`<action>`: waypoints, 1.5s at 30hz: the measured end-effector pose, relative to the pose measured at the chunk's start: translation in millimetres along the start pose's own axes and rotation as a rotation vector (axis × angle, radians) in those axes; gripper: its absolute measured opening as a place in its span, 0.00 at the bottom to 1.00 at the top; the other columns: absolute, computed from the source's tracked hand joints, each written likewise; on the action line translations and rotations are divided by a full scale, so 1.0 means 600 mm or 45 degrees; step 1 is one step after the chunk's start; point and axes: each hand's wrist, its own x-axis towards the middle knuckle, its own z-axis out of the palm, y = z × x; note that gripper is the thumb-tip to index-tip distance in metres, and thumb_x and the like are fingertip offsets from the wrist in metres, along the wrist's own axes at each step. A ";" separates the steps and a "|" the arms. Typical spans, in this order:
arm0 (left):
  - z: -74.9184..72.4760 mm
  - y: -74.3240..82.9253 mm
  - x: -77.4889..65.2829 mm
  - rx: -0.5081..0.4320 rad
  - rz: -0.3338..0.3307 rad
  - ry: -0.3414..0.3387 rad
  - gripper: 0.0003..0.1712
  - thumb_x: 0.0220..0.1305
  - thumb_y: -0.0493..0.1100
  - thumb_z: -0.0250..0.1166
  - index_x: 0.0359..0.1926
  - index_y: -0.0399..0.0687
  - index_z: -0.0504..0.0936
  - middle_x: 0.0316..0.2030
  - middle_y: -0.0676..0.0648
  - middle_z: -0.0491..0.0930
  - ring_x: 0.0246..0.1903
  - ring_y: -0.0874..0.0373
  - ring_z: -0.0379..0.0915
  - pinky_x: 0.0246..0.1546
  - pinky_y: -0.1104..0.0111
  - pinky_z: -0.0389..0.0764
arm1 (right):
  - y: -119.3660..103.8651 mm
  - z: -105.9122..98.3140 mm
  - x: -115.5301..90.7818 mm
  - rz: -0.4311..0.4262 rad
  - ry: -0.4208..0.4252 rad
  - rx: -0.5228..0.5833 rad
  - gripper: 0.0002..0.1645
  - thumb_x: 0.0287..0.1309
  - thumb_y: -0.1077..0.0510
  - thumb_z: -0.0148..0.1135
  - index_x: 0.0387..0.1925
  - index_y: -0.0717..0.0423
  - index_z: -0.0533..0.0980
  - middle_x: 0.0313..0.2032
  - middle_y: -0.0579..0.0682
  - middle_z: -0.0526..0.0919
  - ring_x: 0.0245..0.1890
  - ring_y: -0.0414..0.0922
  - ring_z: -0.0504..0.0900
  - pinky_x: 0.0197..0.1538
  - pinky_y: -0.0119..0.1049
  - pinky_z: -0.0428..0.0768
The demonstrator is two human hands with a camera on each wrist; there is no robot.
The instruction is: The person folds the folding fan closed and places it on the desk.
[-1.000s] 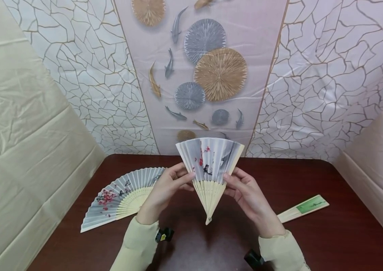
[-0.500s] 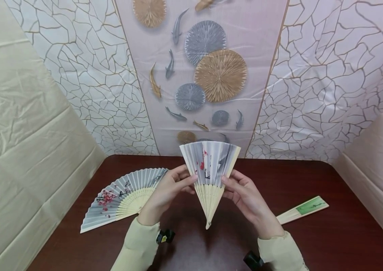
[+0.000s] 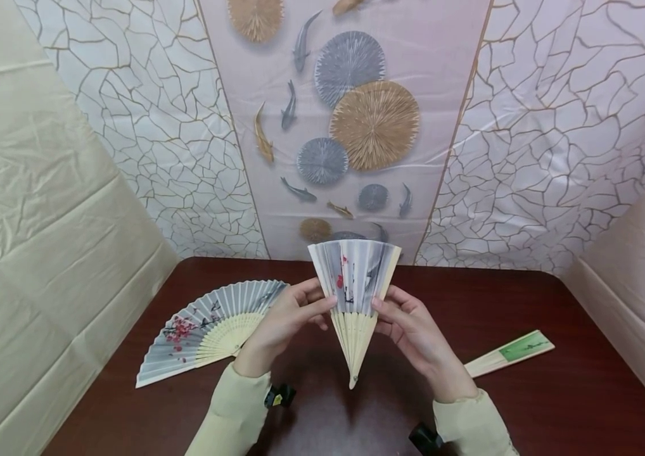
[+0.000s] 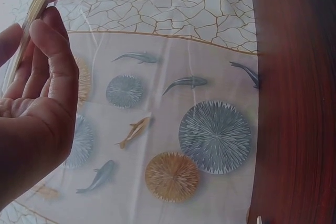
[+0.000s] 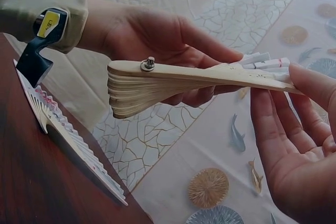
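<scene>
A partly spread folding fan (image 3: 351,278), pale grey with red blossoms and light wooden ribs, is held upright above the table, its pivot end pointing down. The left hand (image 3: 285,320) pinches its left edge between thumb and fingers. On the opposite edge, the right hand (image 3: 414,332) pinches the outer guard stick. Seen from the right wrist, the fan's stacked ribs (image 5: 157,85) meet at a metal pivot pin (image 5: 149,64), with the left hand (image 5: 157,35) behind them. In the left wrist view only a thin edge of the fan (image 4: 37,17) shows.
A second grey folding fan (image 3: 185,342) with pink blossoms lies spread on the table at the left, partly behind the left hand. A folded fan with a green panel (image 3: 522,347) lies at the right. The dark red-brown table (image 3: 528,297) meets a patterned cloth backdrop (image 3: 379,120).
The held fan has narrowed as both hands drew slightly closer together. It also sits a little lower. The two fans on the table have stayed put.
</scene>
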 end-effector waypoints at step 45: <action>0.007 -0.010 0.003 -0.108 0.003 -0.144 0.25 0.71 0.36 0.62 0.65 0.29 0.72 0.50 0.41 0.83 0.37 0.57 0.82 0.34 0.67 0.85 | 0.005 0.008 0.003 0.099 0.035 -0.063 0.14 0.71 0.67 0.56 0.56 0.57 0.75 0.47 0.51 0.86 0.45 0.43 0.86 0.45 0.35 0.85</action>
